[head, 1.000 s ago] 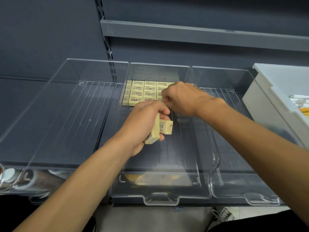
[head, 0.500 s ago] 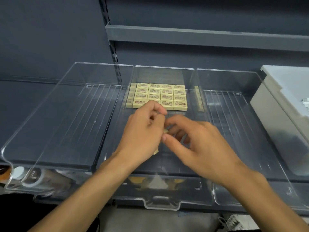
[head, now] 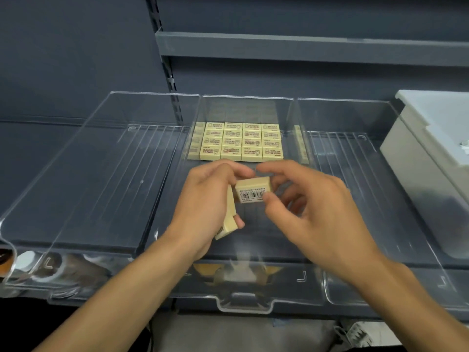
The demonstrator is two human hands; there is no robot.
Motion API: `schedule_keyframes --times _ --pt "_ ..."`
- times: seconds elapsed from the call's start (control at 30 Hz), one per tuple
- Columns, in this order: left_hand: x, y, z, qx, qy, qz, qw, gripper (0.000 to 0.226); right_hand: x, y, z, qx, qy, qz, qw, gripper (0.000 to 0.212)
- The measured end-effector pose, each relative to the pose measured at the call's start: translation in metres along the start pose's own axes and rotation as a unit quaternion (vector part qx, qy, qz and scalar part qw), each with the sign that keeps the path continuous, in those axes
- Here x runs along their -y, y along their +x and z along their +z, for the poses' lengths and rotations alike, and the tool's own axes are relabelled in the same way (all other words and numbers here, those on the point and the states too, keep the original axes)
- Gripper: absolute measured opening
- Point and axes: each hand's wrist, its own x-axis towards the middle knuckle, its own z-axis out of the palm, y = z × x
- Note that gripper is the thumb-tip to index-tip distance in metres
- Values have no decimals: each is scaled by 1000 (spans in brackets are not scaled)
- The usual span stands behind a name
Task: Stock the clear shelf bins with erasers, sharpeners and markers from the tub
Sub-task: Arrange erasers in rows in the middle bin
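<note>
Over the middle clear bin (head: 243, 304), the left hand (head: 205, 207) curls round spare erasers (head: 229, 219) held on end, slightly tilted. The right hand (head: 317, 219) pinches one eraser (head: 253, 190), long axis crosswise, barcode facing the person. Rows of erasers (head: 241, 143) fill the bin's back; the tub (head: 418, 161) sits far right

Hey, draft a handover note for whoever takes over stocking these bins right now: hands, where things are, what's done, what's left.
Left hand grips spare erasers; right hand pinches one eraser, barcode showing, over the middle bin.
Done: rows of erasers fill that bin's back.
Left: place the held ones, then sharpeners and markers from the tub; left bin and right bin unstocked.
</note>
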Motion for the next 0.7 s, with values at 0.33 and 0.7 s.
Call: schedule_keyframes --times 0.33,0.7 --pt "-16 -8 -19 49 127 84 987 30 4 2 -8 32 127 50 990 7" --pt "-21 5 -37 -39 197 198 960 18 19 16 -5 42 219 48 974 7"
